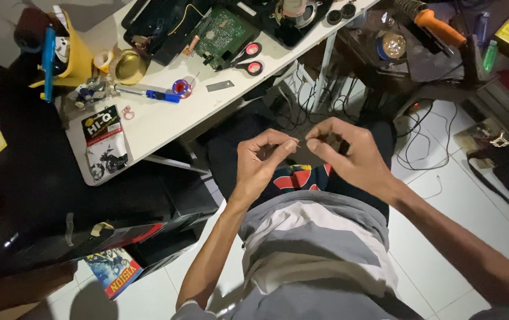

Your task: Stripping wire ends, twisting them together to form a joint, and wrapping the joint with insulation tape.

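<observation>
From above, over the person's lap, both hands are raised in front of the chest, close together, fingertips nearly meeting. The left hand pinches something very thin between thumb and forefinger; it looks like a fine wire end, though it is too small to be sure. The right hand is curled, its thumb and fingers pressed on a small dark part mostly hidden inside the grip. The two pinches sit just beside each other, above the dark trousers and the grey and white shirt.

Beyond the hands, toward the top of the view, stands a white table. On it lies a green circuit board at the edge of a black tray, and just beside the board a pair of scissors with red and black handles. Further left along the table are a blue-handled tool, a small spool, a round brass-coloured tin and a yellow holder with a blue pen standing in it. A plastic packet of small parts lies near the table's front edge.

At top right, well apart from the hands, an orange-handled soldering iron rests on a dark surface. Black cables trail over the white tiled floor under the table.
</observation>
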